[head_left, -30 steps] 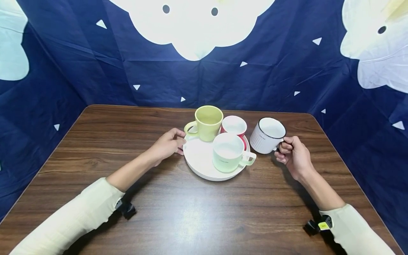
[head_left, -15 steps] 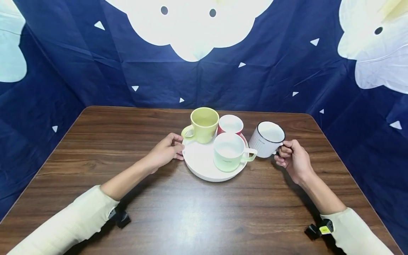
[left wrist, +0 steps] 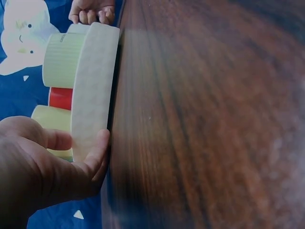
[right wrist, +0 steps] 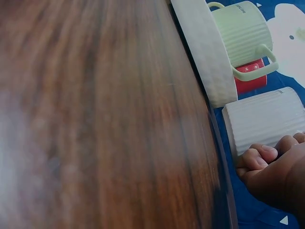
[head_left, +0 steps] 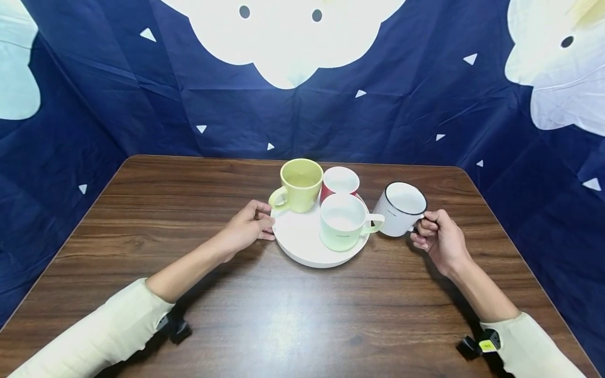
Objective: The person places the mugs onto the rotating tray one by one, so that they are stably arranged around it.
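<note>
My left hand [head_left: 246, 228] grips the left rim of a round white tray [head_left: 295, 239], thumb above and fingers at its outer side in the left wrist view. On the tray stand a yellow-green mug [head_left: 300, 194] at back left, a red cup [head_left: 340, 181] with a white inside at the back, and a pale green mug [head_left: 341, 231] at front right. Its handle points right. My right hand [head_left: 439, 239] holds a white ribbed mug [head_left: 399, 212] with a black rim by its handle, just right of the tray. Whether that mug touches the table cannot be told.
All this is on a dark brown wooden table [head_left: 283, 315] with rounded far corners. A navy curtain [head_left: 236, 115] with white cloud shapes hangs behind and at both sides. Small black cameras [head_left: 179, 331] are strapped at the sleeve cuffs.
The tray's cups have shifted: the yellow-green mug and red cup leftward, the pale green mug slightly right, as if the tray turned a little counterclockwise. The white mug has moved slightly nearer.
</note>
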Motion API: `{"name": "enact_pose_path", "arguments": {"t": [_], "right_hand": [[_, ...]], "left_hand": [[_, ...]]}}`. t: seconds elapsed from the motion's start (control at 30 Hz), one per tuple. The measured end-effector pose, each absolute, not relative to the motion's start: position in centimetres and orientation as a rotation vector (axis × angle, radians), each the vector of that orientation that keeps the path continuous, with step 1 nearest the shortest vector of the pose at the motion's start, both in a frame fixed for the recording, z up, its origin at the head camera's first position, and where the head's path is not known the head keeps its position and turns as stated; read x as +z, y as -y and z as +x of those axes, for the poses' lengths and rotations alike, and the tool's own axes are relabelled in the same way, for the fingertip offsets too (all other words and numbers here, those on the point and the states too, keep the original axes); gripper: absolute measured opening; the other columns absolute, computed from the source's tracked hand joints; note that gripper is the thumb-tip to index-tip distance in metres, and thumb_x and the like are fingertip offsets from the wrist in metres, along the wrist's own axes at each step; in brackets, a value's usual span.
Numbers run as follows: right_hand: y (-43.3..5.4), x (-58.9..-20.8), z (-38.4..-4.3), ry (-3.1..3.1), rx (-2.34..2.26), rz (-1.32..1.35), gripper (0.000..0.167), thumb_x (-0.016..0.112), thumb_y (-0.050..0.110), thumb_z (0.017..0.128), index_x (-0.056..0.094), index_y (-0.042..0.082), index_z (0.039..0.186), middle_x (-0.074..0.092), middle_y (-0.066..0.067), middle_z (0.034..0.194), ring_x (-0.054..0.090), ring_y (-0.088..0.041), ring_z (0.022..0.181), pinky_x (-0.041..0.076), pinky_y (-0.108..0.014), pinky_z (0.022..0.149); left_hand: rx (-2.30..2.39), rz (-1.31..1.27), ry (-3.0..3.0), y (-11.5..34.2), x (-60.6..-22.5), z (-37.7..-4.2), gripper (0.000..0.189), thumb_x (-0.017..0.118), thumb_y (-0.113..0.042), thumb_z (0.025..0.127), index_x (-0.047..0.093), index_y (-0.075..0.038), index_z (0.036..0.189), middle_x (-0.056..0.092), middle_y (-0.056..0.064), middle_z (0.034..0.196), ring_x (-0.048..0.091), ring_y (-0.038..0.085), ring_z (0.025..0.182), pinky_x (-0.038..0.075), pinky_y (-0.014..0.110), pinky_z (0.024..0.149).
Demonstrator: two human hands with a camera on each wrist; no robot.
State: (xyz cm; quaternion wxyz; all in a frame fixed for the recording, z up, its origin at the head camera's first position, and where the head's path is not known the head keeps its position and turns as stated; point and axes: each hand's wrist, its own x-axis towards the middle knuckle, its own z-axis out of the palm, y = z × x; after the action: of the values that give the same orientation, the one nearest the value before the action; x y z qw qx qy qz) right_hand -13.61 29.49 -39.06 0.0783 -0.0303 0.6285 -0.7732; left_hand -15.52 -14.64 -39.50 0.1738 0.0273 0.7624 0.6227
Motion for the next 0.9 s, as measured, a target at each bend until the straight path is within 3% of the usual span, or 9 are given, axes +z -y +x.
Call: {"name": "enact_pose_path", "arguments": {"t": [0.7,0.9], "right_hand": [[-30.8,-38.7,-12.5,-1.890,-2.310,-0.139,0.038,0.019,0.013,0.115,0.013,0.012,0.077,0.007,-0.006,0.076,0.010,-0.028,0.069,0.007,-0.040,0.065],[-31.1,-38.7,-12.0,-1.911,-2.300,-0.154,0.036,0.017,0.010,0.113,0.013,0.011,0.077,0.006,-0.006,0.075,0.009,-0.029,0.069,0.006,-0.041,0.064]], "left_hand": [[1.757,0.029,-2.118,14.0,-38.9,-14.1,0.056,0.053,-0.002,0.111,0.031,0.015,0.160,0.048,0.026,0.138,0.063,0.026,0.110,0.068,0.030,0.099],[1.745,-0.004,-2.114,13.9,-39.2,-14.1,0.058,0.055,-0.004,0.109,0.034,0.015,0.159,0.048,0.025,0.138,0.065,0.024,0.107,0.068,0.027,0.093]]}}
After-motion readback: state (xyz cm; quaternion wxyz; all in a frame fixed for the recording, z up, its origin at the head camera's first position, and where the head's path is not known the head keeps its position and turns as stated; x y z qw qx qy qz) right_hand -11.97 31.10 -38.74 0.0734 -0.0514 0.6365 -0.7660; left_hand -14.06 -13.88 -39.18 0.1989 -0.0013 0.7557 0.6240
